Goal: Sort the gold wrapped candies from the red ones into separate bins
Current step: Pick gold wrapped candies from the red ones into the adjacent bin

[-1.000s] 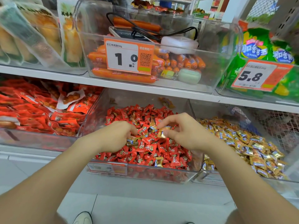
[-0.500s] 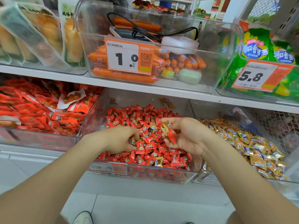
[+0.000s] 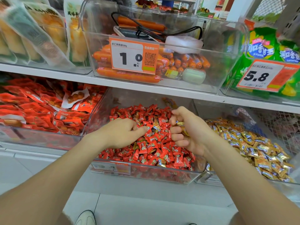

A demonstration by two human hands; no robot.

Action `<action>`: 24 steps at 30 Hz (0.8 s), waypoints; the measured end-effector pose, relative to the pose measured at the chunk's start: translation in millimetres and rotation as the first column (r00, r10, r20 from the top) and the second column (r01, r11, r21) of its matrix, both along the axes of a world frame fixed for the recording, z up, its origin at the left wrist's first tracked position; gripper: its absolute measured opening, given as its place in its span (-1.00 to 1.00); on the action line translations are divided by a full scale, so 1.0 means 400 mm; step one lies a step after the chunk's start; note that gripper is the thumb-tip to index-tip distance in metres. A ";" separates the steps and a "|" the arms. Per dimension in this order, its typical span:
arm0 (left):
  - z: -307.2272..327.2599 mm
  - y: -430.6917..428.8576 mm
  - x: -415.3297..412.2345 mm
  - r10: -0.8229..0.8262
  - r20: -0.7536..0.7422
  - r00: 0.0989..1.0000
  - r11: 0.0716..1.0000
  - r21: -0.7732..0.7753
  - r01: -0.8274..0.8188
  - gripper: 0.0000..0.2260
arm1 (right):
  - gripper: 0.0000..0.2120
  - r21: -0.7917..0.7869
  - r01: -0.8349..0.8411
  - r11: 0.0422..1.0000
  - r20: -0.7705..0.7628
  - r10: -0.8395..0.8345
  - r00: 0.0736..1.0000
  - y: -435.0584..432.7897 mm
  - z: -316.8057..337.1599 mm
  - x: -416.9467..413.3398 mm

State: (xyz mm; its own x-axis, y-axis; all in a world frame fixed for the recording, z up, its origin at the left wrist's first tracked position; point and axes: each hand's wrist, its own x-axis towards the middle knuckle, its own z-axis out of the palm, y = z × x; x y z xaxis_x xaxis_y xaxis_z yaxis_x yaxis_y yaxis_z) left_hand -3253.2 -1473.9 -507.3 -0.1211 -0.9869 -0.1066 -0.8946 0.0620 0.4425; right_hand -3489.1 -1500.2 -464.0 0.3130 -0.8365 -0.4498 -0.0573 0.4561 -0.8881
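Observation:
A clear bin on the lower shelf holds a heap of red wrapped candies with a few gold ones mixed in. To its right stands a clear bin full of gold wrapped candies. My left hand rests on the red heap, its fingertips pinching at a red candy among the pile. My right hand hovers over the right side of the red bin, fingers curled round gold candies that peek out of the fist.
A bin of red snack packets sits left of the candy bin. On the upper shelf stand a clear bin of orange sausages with a 1.0 price tag, yellow packets at the left and green bags at the right.
My right hand has lifted off the red heap and turned palm-in, closing round the gold candies it picked. My left hand has slid slightly right across the red candies.

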 end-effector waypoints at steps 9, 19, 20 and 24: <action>-0.012 -0.010 0.010 -0.022 -0.050 0.999 0.999 0.022 0.023 -0.70 | -0.84 -0.244 -0.514 0.823 -0.354 0.418 0.837 0.020 0.003 -0.030; -0.039 -0.021 0.011 -0.234 0.030 0.972 0.948 0.229 0.221 -0.63 | -0.66 -0.172 -0.934 0.312 -0.882 0.373 0.287 0.021 -0.038 -0.028; -0.043 -0.020 0.009 -0.238 0.066 0.969 0.945 0.246 0.216 -0.62 | -0.72 -0.180 -0.927 0.328 -0.877 0.373 0.303 0.020 -0.039 -0.029; -0.060 -0.017 -0.010 -0.232 0.075 0.970 0.959 0.186 0.215 -0.74 | -0.93 -0.270 -0.861 0.431 -0.813 0.377 0.443 0.018 -0.018 -0.036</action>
State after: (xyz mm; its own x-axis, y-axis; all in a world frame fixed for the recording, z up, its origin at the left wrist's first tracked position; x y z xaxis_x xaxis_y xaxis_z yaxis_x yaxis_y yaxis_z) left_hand -3257.1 -1480.6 -531.1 -0.3173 -0.9004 -0.2976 -0.9054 0.1942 0.3775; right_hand -3503.3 -1492.9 -471.3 0.7475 -0.6108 -0.2611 -0.6389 -0.5533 -0.5344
